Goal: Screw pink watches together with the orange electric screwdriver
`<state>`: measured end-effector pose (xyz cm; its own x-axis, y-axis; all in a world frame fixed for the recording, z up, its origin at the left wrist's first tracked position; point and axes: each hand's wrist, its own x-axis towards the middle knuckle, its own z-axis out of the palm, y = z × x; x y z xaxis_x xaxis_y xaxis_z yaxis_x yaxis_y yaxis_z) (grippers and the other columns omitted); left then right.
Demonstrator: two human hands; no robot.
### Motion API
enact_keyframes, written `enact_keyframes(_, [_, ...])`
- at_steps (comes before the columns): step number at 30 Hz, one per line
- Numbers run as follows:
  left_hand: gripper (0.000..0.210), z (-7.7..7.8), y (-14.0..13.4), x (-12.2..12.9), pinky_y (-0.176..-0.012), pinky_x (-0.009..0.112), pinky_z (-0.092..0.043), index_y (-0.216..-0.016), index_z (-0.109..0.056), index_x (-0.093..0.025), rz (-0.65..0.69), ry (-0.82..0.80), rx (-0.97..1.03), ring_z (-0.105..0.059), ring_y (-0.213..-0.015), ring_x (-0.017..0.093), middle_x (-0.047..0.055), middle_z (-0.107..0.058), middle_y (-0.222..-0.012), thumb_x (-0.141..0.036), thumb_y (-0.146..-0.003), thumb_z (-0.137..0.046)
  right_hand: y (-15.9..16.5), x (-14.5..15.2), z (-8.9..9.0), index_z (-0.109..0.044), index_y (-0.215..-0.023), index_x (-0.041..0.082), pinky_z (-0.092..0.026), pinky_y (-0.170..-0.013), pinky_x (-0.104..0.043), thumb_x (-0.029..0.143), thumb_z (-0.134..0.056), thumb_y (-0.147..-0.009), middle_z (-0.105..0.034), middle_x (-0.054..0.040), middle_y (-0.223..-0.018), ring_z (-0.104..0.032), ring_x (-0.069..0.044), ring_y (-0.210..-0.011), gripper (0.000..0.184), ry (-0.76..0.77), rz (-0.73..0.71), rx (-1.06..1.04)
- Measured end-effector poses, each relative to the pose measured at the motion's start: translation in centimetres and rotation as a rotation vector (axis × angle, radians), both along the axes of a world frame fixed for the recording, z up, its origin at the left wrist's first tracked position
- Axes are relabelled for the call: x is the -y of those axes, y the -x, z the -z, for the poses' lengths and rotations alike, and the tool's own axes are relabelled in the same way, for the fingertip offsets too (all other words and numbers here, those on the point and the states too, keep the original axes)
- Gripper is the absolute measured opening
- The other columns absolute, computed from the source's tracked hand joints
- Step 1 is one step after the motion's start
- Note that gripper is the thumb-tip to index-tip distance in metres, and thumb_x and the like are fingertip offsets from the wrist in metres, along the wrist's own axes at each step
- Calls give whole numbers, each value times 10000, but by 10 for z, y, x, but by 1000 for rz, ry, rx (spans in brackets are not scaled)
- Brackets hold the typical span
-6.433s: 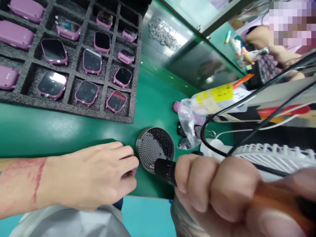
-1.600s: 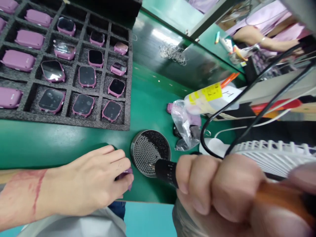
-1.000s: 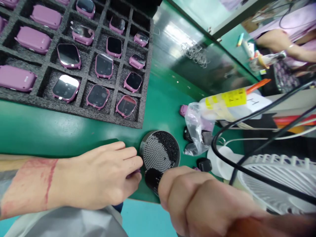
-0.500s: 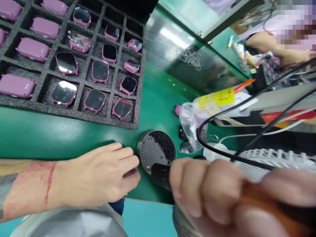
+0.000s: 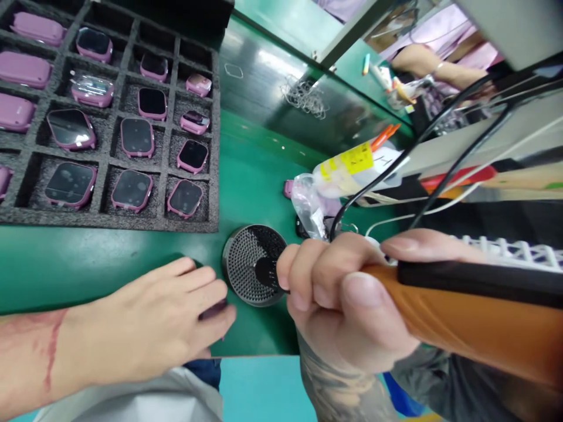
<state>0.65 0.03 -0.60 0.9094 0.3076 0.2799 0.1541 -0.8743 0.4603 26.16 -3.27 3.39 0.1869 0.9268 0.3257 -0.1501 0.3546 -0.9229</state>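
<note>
My right hand (image 5: 343, 305) is wrapped around an orange and black electric screwdriver (image 5: 475, 328). The screwdriver's black tip end points down over a round metal screw dish (image 5: 225, 264) with a perforated plate, where small black screws lie gathered at the far side. Whether the bit touches a screw cannot be made out. To the left of the dish, my left hand (image 5: 171, 316) rests on the green bench with its fingers curled over a small purple watch case (image 5: 214, 309), mostly hidden beneath them.
A grey foam tray (image 5: 162, 220) with purple watches (image 5: 137, 138) in its compartments stands at the upper left. On the right lie a white bottle with a yellow label (image 5: 347, 167), a clear plastic bag (image 5: 308, 202) and black cables (image 5: 382, 179). Another person's arm (image 5: 422, 61) shows beyond.
My view has shifted, so the tray and dish sit further left. The screwdriver has come more into sight, its tip end now further over the dish. My left hand keeps its hold.
</note>
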Motion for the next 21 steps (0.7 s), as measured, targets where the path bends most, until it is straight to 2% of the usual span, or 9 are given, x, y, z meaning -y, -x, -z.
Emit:
enact_keyframes(1, [204, -1, 2, 1, -834, 462, -534, -1301, -855, -190, 30, -11, -2, -696, -965, 272, 50, -806, -1132, -258, -1139, -958, -3, -1, 1, -812, -1335, 380, -660, -614, -329, 237, -922, -1186, -750, 136, -825, -633, -108, -538, 234, -8, -12, 7])
enact_keyframes(3, [232, -3, 6, 1, -880, 448, -582, -1296, -864, -187, 70, 10, -18, -731, -1025, 273, 86, -850, -1251, -134, -1071, -886, -6, -3, 2, -817, -1373, 377, -658, -617, -326, 213, -894, -1204, -745, 131, -830, -640, -110, -551, 247, -37, -31, 17])
enact_keyframes(5, [255, -6, 10, 0, -973, 429, -633, -1266, -870, -198, 91, 73, -16, -761, -1115, 282, 104, -871, -1365, -113, -1026, -858, -8, -4, 4, -816, -1393, 368, -657, -621, -326, 190, -868, -1213, -733, 127, -834, -642, -110, -563, 259, -43, -43, 22])
enact_keyframes(8, [212, -6, 12, -1, -1107, 441, -660, -1297, -883, -192, 71, 113, 47, -781, -1271, 311, 125, -874, -1481, -158, -1104, -801, -7, -5, 4, -817, -1385, 361, -653, -623, -328, 174, -850, -1217, -729, 122, -842, -643, -108, -570, 253, -40, -60, 27])
enact_keyframes(11, [187, -2, 9, 1, -976, 500, -653, -1333, -880, -158, -6, 30, 78, -784, -1198, 338, 154, -882, -1406, -255, -1254, -742, -2, -5, 5, -803, -1342, 343, -649, -627, -326, 178, -863, -1211, -738, 120, -859, -633, -98, -565, 219, -37, -56, 22])
enact_keyframes(14, [164, 3, 7, 2, -835, 500, -586, -1321, -873, -156, -36, -52, 69, -773, -1087, 327, 133, -871, -1267, -210, -1296, -721, 4, -4, 11, -753, -1323, 329, -613, -606, -303, 209, -866, -1209, -711, 133, -851, -571, -81, -541, 201, -69, 6, -7])
enact_keyframes(17, [215, 5, 7, 2, -821, 483, -568, -1391, -869, -137, -33, -53, 83, -759, -1036, 303, 124, -868, -1241, -129, -1294, -678, 7, -3, 15, -723, -1340, 327, -608, -588, -308, 235, -869, -1205, -710, 139, -848, -565, -85, -531, 219, -102, 39, -14])
enact_keyframes(21, [201, 3, 8, 0, -858, 448, -576, -1385, -867, -156, -40, -46, 99, -742, -1016, 275, 129, -872, -1273, -145, -1307, -682, 6, -3, 13, -756, -1350, 326, -624, -607, -318, 199, -861, -1210, -711, 135, -864, -588, -82, -543, 217, -87, 0, 16])
